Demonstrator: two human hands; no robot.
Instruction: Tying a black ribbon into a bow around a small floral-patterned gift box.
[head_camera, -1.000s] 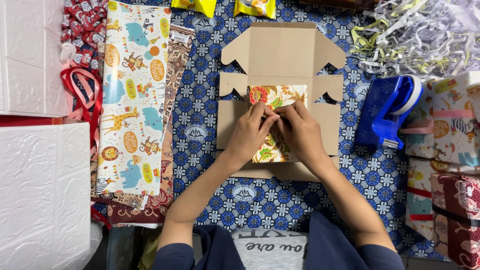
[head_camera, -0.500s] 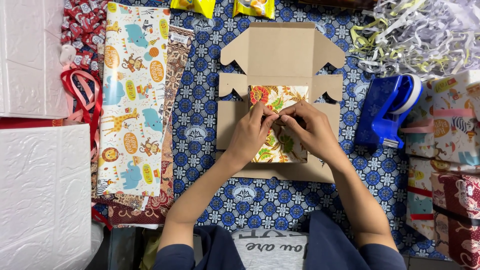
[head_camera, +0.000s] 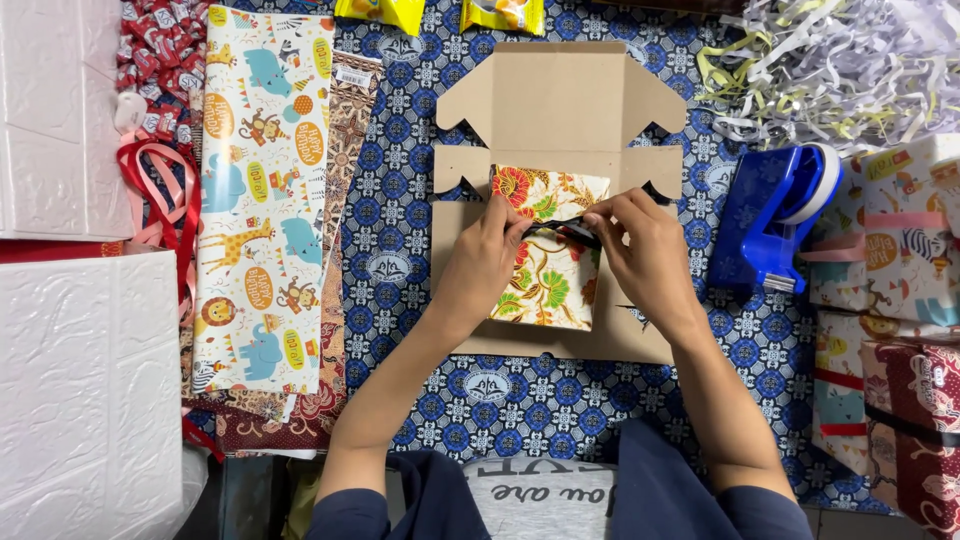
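hands meet over a floral-wrapped packet (head_camera: 548, 262) that lies inside an unfolded brown cardboard box (head_camera: 560, 110) on a blue patterned cloth (head_camera: 400, 250). left hand (head_camera: 482, 262) and right hand (head_camera: 645, 255) each pinch an end of a thin dark ribbon (head_camera: 560, 231) stretched across the packet's upper half. blue tape dispenser (head_camera: 775, 215) sits just right of the box; animal-print wrapping paper (head_camera: 262, 200) lies to the left.

Parcel (head_camera: 548, 270): cream ground, red, orange and green floral batik. Ribbon (head_camera: 560, 231) across it: black. Box (head_camera: 560, 110): plain brown card. Cloth (head_camera: 400, 240): blue, white geometric motifs. Paper roll (head_camera: 262, 200): cream, with blue elephants, giraffes, monkeys, orange roundels. Dispenser (head_camera: 770, 215): blue. Shredded paper (head_camera: 830, 65): white, yellow and grey.
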